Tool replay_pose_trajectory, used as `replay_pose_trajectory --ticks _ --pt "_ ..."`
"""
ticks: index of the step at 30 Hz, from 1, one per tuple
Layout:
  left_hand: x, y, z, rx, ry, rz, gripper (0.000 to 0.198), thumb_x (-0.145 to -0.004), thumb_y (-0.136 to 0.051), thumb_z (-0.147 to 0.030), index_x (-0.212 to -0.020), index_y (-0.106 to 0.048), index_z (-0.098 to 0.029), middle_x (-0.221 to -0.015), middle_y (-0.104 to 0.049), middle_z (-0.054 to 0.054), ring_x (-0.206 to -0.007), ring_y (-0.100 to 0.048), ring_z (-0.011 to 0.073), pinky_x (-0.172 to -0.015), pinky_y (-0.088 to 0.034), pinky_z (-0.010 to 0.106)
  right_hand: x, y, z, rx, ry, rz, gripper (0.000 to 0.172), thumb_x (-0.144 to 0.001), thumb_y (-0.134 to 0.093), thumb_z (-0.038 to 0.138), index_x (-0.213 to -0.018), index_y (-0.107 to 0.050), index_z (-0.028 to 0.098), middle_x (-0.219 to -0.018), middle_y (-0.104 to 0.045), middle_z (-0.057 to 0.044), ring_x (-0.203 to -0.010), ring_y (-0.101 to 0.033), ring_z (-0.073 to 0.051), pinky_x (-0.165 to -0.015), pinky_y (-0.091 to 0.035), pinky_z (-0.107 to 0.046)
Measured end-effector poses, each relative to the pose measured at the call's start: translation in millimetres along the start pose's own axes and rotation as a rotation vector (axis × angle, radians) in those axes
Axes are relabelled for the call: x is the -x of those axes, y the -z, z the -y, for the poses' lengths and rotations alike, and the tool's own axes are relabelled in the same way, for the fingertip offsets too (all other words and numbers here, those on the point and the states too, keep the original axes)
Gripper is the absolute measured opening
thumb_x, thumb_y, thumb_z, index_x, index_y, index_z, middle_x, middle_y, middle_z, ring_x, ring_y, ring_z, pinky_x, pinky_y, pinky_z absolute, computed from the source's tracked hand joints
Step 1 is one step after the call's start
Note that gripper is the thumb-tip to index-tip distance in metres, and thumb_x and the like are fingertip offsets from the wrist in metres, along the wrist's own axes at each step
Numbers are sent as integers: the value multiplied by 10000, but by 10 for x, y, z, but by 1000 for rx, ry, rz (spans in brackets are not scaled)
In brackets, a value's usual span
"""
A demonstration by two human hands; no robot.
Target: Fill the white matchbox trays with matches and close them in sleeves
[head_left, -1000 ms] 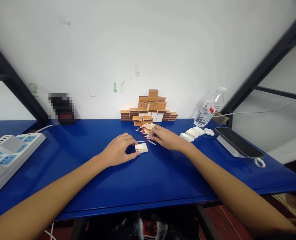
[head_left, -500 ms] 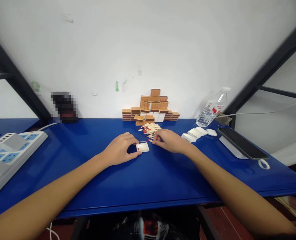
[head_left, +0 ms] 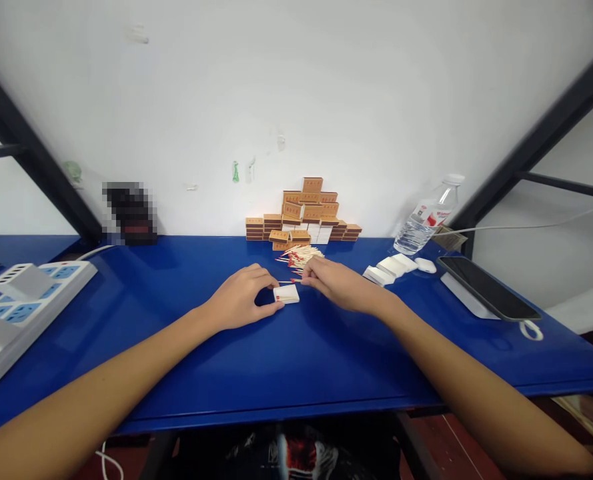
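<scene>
Steadying is under way at the middle of the glossy blue metal table (head_left: 296, 360): the small white cardboard matchbox tray (head_left: 287, 293) is clamped at its nine o'clock edge by the left hand (head_left: 239, 300). At the tray's two o'clock, a single red-tipped wooden matchstick (head_left: 289, 281) appears to be pinched between the closed fingertips of the right hand (head_left: 339, 283) and is held just above the tray's far rim. Only a few red heads are seen inside the tray, so little has been loaded. A loose heap of red-tipped matches (head_left: 303, 255) is left at twelve o'clock, in front of the stacked brown cardboard matchboxes (head_left: 306, 217). More empty white trays (head_left: 389, 267) are laid out at three o'clock. A red-and-white label is carried by the clear plastic water bottle (head_left: 423, 217); its writing cannot be read, nor any print on the boxes.
</scene>
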State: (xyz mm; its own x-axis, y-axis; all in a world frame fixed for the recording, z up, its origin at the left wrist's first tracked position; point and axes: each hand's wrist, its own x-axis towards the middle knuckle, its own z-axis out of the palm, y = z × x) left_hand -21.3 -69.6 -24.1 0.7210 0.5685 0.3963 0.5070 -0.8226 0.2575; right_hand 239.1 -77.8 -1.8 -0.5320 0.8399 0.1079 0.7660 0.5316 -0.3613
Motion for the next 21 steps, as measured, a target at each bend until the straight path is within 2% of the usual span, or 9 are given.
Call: replay_pose_trajectory --ticks 6,13,16,21 --pt "3 4 -12 15 -1 -12 203 -915 -712 -382 -983 -680 -194 -977 -722 57 -932 -631 238 -834 -515 383 -33 -157 194 49 76 36 72 -1046 -528 221 -1017 -587 192 -1058 -647 -77 -907 -601 -204 -764 -417 -305" --pt "13 16 -26 49 -11 26 212 -895 -728 -376 -1008 -689 -202 -941 -707 40 -919 -617 225 -828 -511 368 -207 -206 -7 -10 103 -185 16 -1003 -608 197 -1016 -607 188 -1046 -606 -69 -927 -581 -197 -815 -443 -311" --pt "9 28 -58 76 -35 44 209 -879 -738 -370 -997 -684 -206 -935 -702 35 -915 -615 220 -817 -509 357 -331 -274 -28 -29 135 -150 43 -969 -669 204 -981 -634 183 -1029 -592 -71 -977 -577 -211 -845 -456 -317" --pt "-2 46 -80 75 -23 39 191 -872 -738 -351 -981 -680 -206 -928 -702 32 -909 -614 217 -817 -506 354 -411 -304 1 38 143 -111 72 -985 -625 187 -915 -632 172 -1011 -605 -92 -995 -567 -235 -883 -455 -358"
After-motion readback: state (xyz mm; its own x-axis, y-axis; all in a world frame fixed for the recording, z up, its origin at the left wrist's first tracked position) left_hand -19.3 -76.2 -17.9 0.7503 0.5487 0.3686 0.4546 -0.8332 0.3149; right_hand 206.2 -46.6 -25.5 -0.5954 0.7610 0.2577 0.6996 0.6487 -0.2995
